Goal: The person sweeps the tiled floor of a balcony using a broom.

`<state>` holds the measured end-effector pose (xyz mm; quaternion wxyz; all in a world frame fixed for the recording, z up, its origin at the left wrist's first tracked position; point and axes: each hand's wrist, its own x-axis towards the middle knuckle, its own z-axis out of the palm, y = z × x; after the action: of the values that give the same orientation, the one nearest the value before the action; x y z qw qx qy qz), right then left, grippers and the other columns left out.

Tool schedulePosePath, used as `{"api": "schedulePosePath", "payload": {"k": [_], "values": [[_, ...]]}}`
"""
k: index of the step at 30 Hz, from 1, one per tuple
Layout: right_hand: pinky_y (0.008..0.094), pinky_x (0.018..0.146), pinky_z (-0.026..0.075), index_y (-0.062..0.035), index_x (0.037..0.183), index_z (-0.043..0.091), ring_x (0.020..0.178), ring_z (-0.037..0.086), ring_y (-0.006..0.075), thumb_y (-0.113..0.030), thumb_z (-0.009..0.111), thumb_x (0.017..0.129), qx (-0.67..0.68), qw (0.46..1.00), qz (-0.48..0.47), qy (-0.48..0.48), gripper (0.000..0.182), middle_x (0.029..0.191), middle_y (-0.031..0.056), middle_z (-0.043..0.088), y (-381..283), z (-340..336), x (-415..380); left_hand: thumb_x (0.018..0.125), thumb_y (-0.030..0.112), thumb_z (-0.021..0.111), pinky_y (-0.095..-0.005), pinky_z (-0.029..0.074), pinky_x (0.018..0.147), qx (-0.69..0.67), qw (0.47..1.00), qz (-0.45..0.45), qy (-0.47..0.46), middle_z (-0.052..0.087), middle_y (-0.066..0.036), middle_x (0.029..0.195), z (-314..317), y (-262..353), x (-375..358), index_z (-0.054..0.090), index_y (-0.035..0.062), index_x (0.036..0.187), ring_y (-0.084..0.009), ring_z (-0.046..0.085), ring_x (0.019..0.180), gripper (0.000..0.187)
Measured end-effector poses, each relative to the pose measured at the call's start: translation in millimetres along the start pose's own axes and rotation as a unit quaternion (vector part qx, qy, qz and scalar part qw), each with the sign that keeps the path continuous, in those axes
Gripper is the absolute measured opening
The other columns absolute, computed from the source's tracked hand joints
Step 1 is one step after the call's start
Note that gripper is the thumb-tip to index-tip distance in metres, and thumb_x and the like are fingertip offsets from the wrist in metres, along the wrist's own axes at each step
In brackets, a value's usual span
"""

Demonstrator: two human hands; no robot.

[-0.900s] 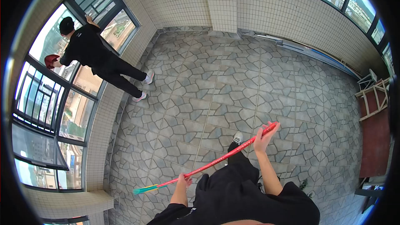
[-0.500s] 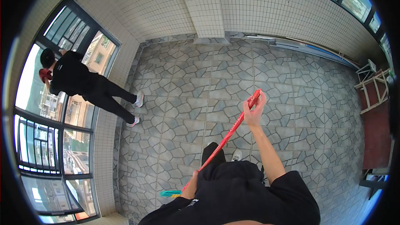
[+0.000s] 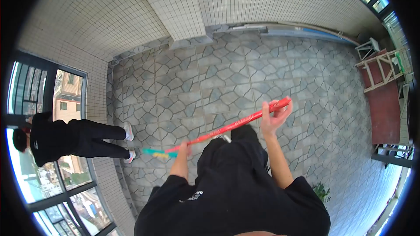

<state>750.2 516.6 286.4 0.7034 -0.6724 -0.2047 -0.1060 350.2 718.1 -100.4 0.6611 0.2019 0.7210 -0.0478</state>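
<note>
A red broom handle (image 3: 227, 127) slants across the front of my body, its upper end to the right. Near that end, my right hand (image 3: 276, 118) has its fingers wrapped round the handle. Lower down, my left hand (image 3: 183, 149) grips it close to the broom head. The teal broom head (image 3: 159, 153), with yellowish bristles, points left above the stone floor and looks blurred.
Another person (image 3: 72, 137) in black stands at the windows on the left. Poles (image 3: 297, 31) lie along the far wall. A reddish-brown board (image 3: 384, 105) and wooden frames stand at right. A green plant (image 3: 321, 191) shows at lower right.
The view has turned. The broom handle is closer to level, and its head and my left hand have moved up and left. My right hand has moved slightly right, still holding the handle.
</note>
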Motion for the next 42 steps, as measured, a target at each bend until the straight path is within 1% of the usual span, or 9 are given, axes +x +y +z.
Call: {"api": "schedulePosePath", "payload": {"k": [1,2,5,12,18,23,30,37,42], "values": [[0.0243,0.063,0.048,-0.0039,0.138,0.017,0.069,0.053,0.0121,0.008,0.062,0.079,-0.036,0.999,-0.031,0.020,0.075,0.087,0.0091,0.052,4,7,6,0.080,0.039,0.046,-0.0340,0.027,0.038,0.019,0.995,0.023,-0.095,0.037,0.002,0.051,2,26,8,0.049,0.0184,0.071,-0.0165,0.035,0.041,0.022],[0.0243,0.063,0.048,-0.0039,0.138,0.017,0.069,0.053,0.0121,0.008,0.062,0.079,-0.041,0.999,-0.011,0.024,0.075,0.087,0.0091,0.052,3,21,16,0.079,0.037,0.047,-0.0366,0.036,0.045,0.003,0.996,0.074,0.057,0.045,-0.001,0.057,52,65,-70,0.049,0.0159,0.074,-0.0183,0.042,0.047,0.022],[0.0265,0.058,0.048,-0.0073,0.138,0.013,0.060,0.052,0.0132,0.007,0.059,0.081,0.067,0.991,0.019,0.115,0.074,0.083,0.0104,0.053,-1,53,63,0.077,0.033,0.051,-0.0358,0.047,0.070,-0.075,0.995,0.060,-0.003,0.060,-0.005,0.078,114,154,-93,0.049,0.0127,0.072,-0.0207,0.056,0.075,0.021],[0.0304,0.050,0.048,-0.0076,0.127,0.019,0.052,0.050,0.0152,0.008,0.052,0.081,0.035,0.975,-0.112,0.189,0.059,0.071,0.0103,0.051,14,118,204,0.073,0.027,0.057,-0.0371,0.048,0.076,-0.110,0.987,0.023,-0.113,0.060,-0.006,0.079,237,274,-77,0.051,0.0108,0.077,-0.0238,0.056,0.079,0.017],[0.0338,0.051,0.051,-0.0077,0.119,0.034,0.047,0.054,0.0209,0.006,0.059,0.076,0.164,0.939,-0.299,-0.044,0.052,0.071,0.0079,0.057,22,204,294,0.073,0.017,0.060,-0.0363,0.049,0.069,-0.251,0.961,-0.072,-0.091,0.055,-0.004,0.070,362,378,-114,0.050,0.0077,0.081,-0.0193,0.054,0.065,0.016],[0.0329,0.052,0.053,-0.0068,0.085,0.052,0.055,0.062,0.0222,-0.001,0.070,0.072,0.131,0.947,-0.261,-0.135,0.023,0.073,0.0045,0.064,29,247,306,0.076,0.016,0.059,-0.0326,0.046,0.058,-0.165,0.959,-0.005,-0.229,0.048,-0.001,0.059,441,435,-155,0.046,0.0094,0.075,-0.0155,0.047,0.051,0.015],[0.0307,0.054,0.051,-0.0088,0.074,0.048,0.054,0.060,0.0197,-0.008,0.074,0.070,0.050,0.937,-0.231,-0.256,0.026,0.064,0.0045,0.058,46,288,349,0.080,0.023,0.058,-0.0298,0.044,0.052,-0.095,0.956,-0.043,-0.275,0.045,0.000,0.056,538,533,-153,0.044,0.0116,0.068,-0.0148,0.044,0.046,0.021],[0.0304,0.048,0.042,-0.0071,0.062,0.045,0.047,0.051,0.0212,-0.004,0.064,0.070,0.090,0.993,-0.065,-0.028,0.021,0.056,0.0048,0.050,107,373,367,0.077,0.021,0.064,-0.0341,0.050,0.057,0.100,0.948,-0.020,-0.301,0.051,-0.003,0.065,595,656,-114,0.050,0.0084,0.079,-0.0191,0.052,0.055,0.019],[0.0329,0.046,0.032,-0.0083,0.053,0.038,0.042,0.038,0.0231,0.002,0.066,0.063,0.015,0.991,-0.003,-0.136,0.032,0.050,0.0045,0.037,198,423,352,0.077,0.021,0.069,-0.0358,0.050,0.065,0.347,0.879,-0.025,-0.325,0.060,-0.004,0.084,596,724,-49,0.055,0.0087,0.091,-0.0206,0.061,0.075,0.024]]}}
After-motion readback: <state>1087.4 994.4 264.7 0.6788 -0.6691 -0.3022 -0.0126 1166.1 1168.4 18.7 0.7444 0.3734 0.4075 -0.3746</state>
